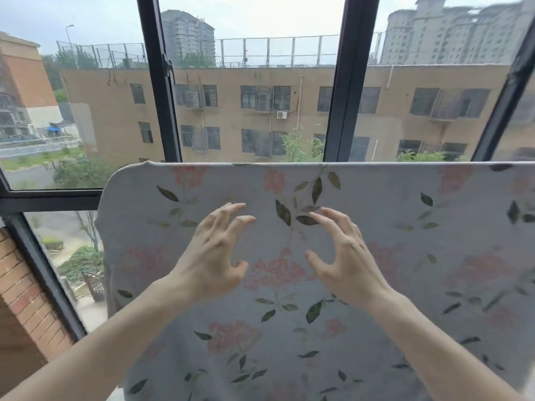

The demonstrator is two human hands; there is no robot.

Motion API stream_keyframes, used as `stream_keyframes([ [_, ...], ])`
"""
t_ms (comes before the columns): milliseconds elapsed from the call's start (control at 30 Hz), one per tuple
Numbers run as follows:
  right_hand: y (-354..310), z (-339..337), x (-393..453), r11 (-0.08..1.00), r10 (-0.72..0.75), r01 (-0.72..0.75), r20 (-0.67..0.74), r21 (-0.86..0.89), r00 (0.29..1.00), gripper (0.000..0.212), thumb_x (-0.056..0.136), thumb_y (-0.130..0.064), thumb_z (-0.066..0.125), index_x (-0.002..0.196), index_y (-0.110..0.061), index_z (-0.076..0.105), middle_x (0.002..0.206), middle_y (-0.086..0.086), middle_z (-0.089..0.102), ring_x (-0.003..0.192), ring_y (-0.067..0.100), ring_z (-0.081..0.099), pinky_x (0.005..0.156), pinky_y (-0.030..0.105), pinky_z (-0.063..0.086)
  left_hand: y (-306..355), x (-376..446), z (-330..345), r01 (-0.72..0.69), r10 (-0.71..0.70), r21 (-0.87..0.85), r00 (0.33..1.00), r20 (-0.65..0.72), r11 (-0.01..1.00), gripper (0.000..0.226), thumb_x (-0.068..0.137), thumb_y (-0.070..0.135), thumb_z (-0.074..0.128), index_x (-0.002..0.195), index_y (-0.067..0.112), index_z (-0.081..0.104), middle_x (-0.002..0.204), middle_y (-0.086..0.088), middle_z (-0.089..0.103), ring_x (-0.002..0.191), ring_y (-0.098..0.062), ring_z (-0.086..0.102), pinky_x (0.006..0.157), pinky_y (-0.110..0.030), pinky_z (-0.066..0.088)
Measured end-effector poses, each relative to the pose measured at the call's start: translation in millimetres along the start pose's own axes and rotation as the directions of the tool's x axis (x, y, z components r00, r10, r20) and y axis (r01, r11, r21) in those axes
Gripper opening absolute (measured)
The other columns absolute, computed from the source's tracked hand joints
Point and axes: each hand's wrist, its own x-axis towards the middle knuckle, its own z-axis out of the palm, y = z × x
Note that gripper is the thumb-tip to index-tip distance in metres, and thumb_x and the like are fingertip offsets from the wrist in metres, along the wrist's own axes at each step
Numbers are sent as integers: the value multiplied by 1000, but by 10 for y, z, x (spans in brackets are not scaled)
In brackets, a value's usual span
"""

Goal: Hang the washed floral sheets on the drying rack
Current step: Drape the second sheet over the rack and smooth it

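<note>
The floral sheet [362,285] hung draped over a horizontal line or bar hidden beneath its top fold, in front of the dark-framed window [162,91]. Its left edge hung free, while its right side ran out of view. The left hand [214,253] and right hand [344,256] were raised side by side before the fabric, fingers spread and loosely bent, gripping nothing; contact with the cloth could not be determined. A brick wall [26,299] stood at lower left.
</note>
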Motion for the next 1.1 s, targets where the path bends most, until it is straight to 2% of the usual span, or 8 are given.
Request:
stream_keyframes([
  [167, 484, -441, -865, 981, 187, -186, -20, 64, 982, 66, 97, -36, 68, 156, -38, 37, 159, -27, 25, 149, -2, 19, 118, 26, 27, 756, -86, 474, -34, 52, -135, 990, 130, 990, 66, 82, 34, 61, 146, 36, 43, 162, 15, 22, 149, -12, 17, 120, -39, 25],
  [300, 968, -970, -1686, 935, 352, -349, -37, 58, 935, 64, 98, -37, 67, 154, -43, 37, 158, -34, 23, 148, -9, 17, 115, 21, 25, 1615, -83, 967, -87, 141, -259, 970, 196, 962, 61, 82, 39, 57, 141, 42, 44, 159, 21, 21, 145, -7, 20, 118, -36, 27],
  [467, 1483, -1677, -2600, 870, 493, -491, -79, 43, 866, 62, 97, -38, 66, 151, -47, 39, 156, -36, 23, 147, -7, 22, 119, 27, 28, 2653, -56, 1522, -158, 247, -324, 935, 255, 933, 61, 81, 40, 60, 140, 42, 45, 159, 21, 23, 147, -10, 23, 119, -35, 28],
  [567, 1800, -2157, -3100, 836, 546, -548, -111, 17, 830, 61, 96, -38, 67, 150, -46, 40, 156, -34, 25, 145, -8, 25, 119, 25, 29, 3327, -46, 1780, -203, 308, -355, 913, 269, 913, 60, 86, 33, 67, 140, 43, 44, 159, 22, 23, 148, -9, 21, 119, -35, 27],
  [700, 2156, -2655, -3567, 810, 579, -586, -136, -16, 804, 62, 95, -37, 68, 150, -43, 42, 158, -29, 27, 141, -16, 24, 113, 14, 23, 4046, -53, 2031, -233, 356, -393, 893, 276, 890, 57, 87, 33, 65, 139, 43, 46, 158, 21, 24, 146, -9, 22, 117, -34, 27],
  [800, 2358, -2946, -3840, 786, 606, -617, -163, -24, 778, 61, 95, -38, 67, 150, -42, 42, 157, -29, 28, 146, -7, 25, 115, 17, 23, 4466, -46, 2189, -246, 386, -406, 869, 310, 880, 58, 82, 39, 58, 139, 44, 45, 157, 22, 25, 145, -10, 25, 116, -34, 28],
  [967, 2634, -3313, -4083, 756, 637, -655, -207, -21, 742, 59, 96, -37, 66, 150, -41, 43, 156, -28, 31, 145, -7, 27, 119, 21, 24, 5025, 152, 2440, -281, 426, -410, 845, 324, 868, 57, 82, 38, 60, 137, 43, 47, 155, 22, 28, 143, -8, 27, 110, -26, 24],
  [1100, 2938, -3527, -4222, 704, 688, -710, -240, -9, 685, 58, 97, -37, 66, 150, -41, 43, 155, -29, 31, 142, -9, 28, 105, 0, 13, 5458, 410, 2741, -321, 483, -430, 805, 345, 844, 54, 86, 32, 64, 135, 46, 46, 154, 24, 28, 142, -8, 28, 111, -28, 26],
])
